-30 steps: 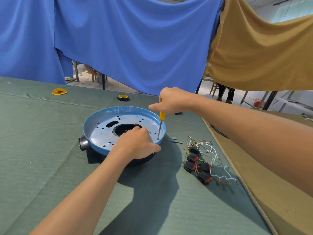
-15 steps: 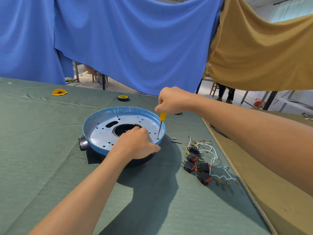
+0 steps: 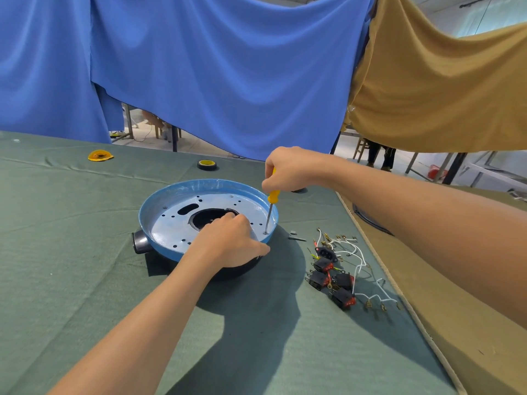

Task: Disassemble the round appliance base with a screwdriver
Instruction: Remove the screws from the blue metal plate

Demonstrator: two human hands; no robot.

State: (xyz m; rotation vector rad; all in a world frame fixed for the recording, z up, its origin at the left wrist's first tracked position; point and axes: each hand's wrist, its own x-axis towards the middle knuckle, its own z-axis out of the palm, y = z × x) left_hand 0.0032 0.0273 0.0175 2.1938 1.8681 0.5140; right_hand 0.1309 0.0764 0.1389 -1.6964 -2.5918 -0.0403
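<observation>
Nearest the camera, two bare forearms reached out over a green cloth-covered table point(image 3: 71, 252). Just beyond them the left hand point(image 3: 228, 243) lay curled over the near rim of the round base point(image 3: 171, 218), fingers inside the dish and thumb pressed on the outer edge, gripping it. That base, a shallow blue-rimmed dish with a pale perforated plate, one large dark central opening and a black knob on its left side, sat on the cloth near the middle of the table. To its right lay a cluster of loose electrical parts point(image 3: 333, 275): four small black switches with red rockers could be counted, plus one black socket, joined by white wires ending in brass terminals. No writing on them could be read. Between the cluster and the dish lay two small dark bits point(image 3: 295, 236). A little farther, the right hand point(image 3: 288, 169) was closed in a fist around the yellow handle of one screwdriver point(image 3: 271, 206), held nearly upright with its tip touching the plate close to the right rim. Farther back on the cloth lay one roll of tape point(image 3: 206, 164) and one yellow disc point(image 3: 99, 155). Behind the table hung a blue curtain point(image 3: 214, 67) and a tan curtain point(image 3: 442, 81).
</observation>
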